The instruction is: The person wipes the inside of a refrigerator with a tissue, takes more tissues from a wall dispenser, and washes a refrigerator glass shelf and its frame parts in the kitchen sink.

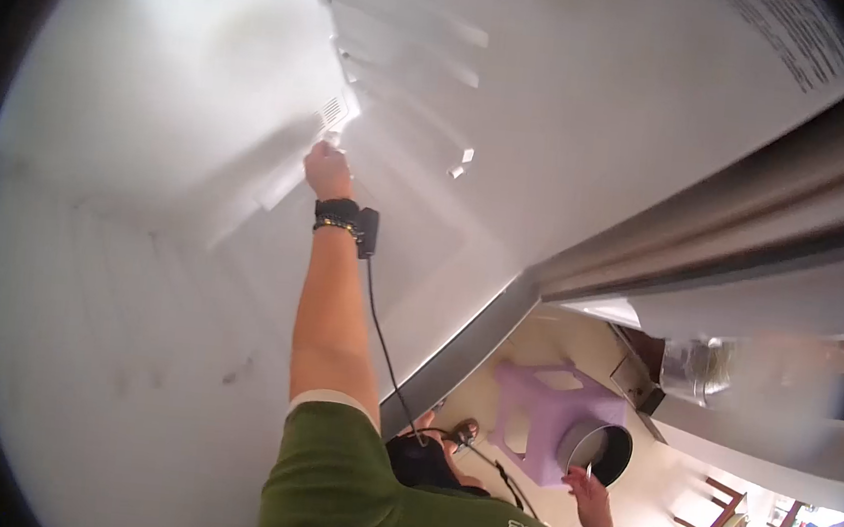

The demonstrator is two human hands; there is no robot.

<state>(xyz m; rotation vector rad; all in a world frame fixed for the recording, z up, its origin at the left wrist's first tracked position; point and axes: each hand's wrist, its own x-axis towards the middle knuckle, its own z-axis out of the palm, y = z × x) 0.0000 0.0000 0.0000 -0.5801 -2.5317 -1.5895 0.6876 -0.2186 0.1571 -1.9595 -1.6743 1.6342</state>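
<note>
My left hand (328,170) reaches deep inside a white, refrigerator-like compartment (556,105). Its fingers are closed on a small whitish thing, too blurred to name, against the back corner beside a slotted vent (331,110). A dark band and a beaded bracelet circle that wrist, and a black box with a cable hangs beside it. Lower right, my right hand (592,504) is by the rim of a dark round pot (582,440). Its fingers look pinched, with a thin pale thing at their tips that I cannot make out. The pot rests on a purple plastic stool (537,379).
Ribs and small white pegs (459,163) line the compartment wall. A grey door edge (465,343) borders the opening. At right, a clear container (699,368) sits in the door shelf. Black cables cross my body. A wooden chair (720,526) stands farther off on the floor.
</note>
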